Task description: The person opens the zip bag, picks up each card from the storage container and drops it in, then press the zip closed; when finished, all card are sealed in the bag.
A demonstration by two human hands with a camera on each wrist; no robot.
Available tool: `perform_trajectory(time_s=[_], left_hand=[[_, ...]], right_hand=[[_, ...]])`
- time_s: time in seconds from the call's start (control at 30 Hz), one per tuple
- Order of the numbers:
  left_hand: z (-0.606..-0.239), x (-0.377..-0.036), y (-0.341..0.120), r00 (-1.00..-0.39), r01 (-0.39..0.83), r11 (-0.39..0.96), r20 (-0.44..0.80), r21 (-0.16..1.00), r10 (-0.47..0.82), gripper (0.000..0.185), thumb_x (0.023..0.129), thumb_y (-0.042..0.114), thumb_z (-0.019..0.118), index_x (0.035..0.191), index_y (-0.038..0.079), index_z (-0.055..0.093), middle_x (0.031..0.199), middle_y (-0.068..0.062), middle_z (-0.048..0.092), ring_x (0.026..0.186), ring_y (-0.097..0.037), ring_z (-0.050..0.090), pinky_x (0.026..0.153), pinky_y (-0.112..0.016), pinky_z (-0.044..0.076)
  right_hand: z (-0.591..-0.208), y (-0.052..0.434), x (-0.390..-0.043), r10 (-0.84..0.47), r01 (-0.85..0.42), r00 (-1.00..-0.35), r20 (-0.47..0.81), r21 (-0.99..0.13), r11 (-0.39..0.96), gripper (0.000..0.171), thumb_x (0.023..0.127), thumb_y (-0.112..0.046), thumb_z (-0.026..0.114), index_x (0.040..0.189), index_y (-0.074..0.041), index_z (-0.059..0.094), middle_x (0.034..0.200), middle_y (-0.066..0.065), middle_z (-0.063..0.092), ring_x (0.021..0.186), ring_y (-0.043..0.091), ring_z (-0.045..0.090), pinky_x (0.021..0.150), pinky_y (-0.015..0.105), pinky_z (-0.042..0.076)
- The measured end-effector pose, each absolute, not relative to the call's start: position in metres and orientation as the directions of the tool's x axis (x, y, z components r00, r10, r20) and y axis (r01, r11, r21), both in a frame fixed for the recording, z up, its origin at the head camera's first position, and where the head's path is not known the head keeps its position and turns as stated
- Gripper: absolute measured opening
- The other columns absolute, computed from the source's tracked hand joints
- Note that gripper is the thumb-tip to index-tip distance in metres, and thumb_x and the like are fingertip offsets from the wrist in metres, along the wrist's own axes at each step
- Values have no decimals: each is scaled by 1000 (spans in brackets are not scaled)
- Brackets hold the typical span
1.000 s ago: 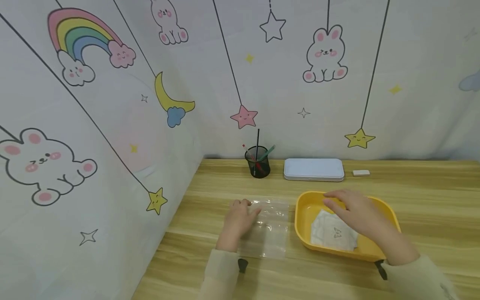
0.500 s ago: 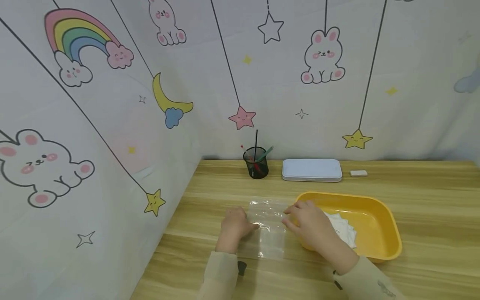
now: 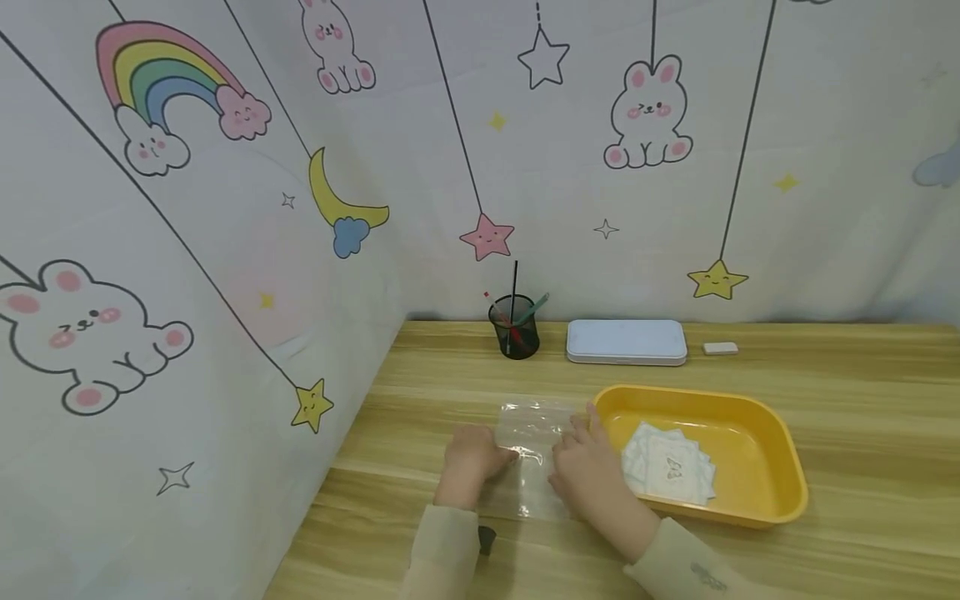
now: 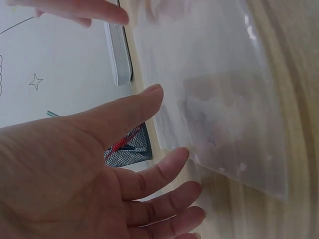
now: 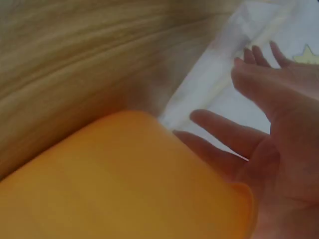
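A clear plastic bag (image 3: 534,429) lies flat on the wooden table between both hands. My left hand (image 3: 471,454) is at its left edge; in the left wrist view the thumb and relaxed fingertips reach the edge of the bag (image 4: 224,99). On the opposite side, my right hand (image 3: 588,467) has its fingertips at the bag's right edge, with the index finger pointing away. In the right wrist view those fingers are loosely spread beside the yellow tray (image 5: 124,174). Inside that tray, a fanned stack of white square packets (image 3: 672,468) shows a butterfly print on top.
Behind the bag stands a black mesh pen cup (image 3: 517,342) with pens. A white flat case (image 3: 626,342) and a white eraser (image 3: 721,348) lie along the back edge. Printed white cloth (image 3: 420,150) walls the left and back of the table.
My right hand has moved left from above the yellow tray to the bag's right edge, uncovering the white packets. My left hand has shifted slightly down along the bag's left edge.
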State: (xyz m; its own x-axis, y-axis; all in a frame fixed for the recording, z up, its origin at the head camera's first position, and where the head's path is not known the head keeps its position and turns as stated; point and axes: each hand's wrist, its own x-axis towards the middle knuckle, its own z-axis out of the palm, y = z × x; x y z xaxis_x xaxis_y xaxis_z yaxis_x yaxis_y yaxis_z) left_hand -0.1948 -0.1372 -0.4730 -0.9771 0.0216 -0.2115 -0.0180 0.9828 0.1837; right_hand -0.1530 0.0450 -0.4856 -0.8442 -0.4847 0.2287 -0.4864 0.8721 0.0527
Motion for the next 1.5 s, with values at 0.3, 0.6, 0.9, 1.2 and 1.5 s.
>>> perform_trajectory(time_s=[0.3, 0.6, 0.9, 1.2, 1.5], left_hand=[[-478, -194, -140, -975, -8, 960, -217, 281, 56, 48, 80, 45, 74, 77, -2, 65, 76, -12, 60, 65, -22, 52, 61, -40, 49], [-477, -192, -140, -976, 17, 911, -193, 413, 105, 37, 82, 36, 75, 64, 7, 63, 68, -3, 56, 61, -17, 50, 59, -34, 45], [-477, -193, -140, -978, 15, 909, -183, 417, 100, 33, 80, 35, 77, 68, 7, 65, 73, -3, 59, 64, -18, 52, 63, -36, 47], [-477, -190, -142, -973, -28, 908, -218, 419, 71, 31, 81, 37, 76, 72, 8, 66, 82, -4, 61, 68, -19, 52, 65, -37, 47], [-478, -190, -154, -980, -71, 831, -192, 552, 43, 42, 87, 39, 69, 103, 1, 61, 98, -12, 63, 88, -30, 59, 76, -46, 48]], right_hand=[[-497, 39, -152, -534, -513, -814, 228, 151, 845, 22, 80, -27, 67, 87, -7, 73, 98, 9, 70, 119, 35, 51, 110, 56, 15], [-496, 38, -153, -538, -548, -784, 311, 61, 834, 22, 68, -16, 75, 57, -14, 56, 57, 0, 56, 66, 21, 60, 100, 45, 37], [-493, 32, -150, -528, -521, -807, 263, 105, 847, 22, 68, -6, 76, 59, -14, 57, 55, 1, 55, 51, 16, 53, 67, 34, 50], [-496, 26, -147, -490, -508, -822, 291, 14, 861, 21, 68, -3, 77, 62, -12, 59, 56, 2, 52, 48, 16, 49, 43, 32, 45], [-498, 29, -149, -524, -572, -790, 320, -74, 817, 21, 64, 1, 78, 71, -15, 67, 61, 0, 60, 51, 16, 52, 47, 32, 46]])
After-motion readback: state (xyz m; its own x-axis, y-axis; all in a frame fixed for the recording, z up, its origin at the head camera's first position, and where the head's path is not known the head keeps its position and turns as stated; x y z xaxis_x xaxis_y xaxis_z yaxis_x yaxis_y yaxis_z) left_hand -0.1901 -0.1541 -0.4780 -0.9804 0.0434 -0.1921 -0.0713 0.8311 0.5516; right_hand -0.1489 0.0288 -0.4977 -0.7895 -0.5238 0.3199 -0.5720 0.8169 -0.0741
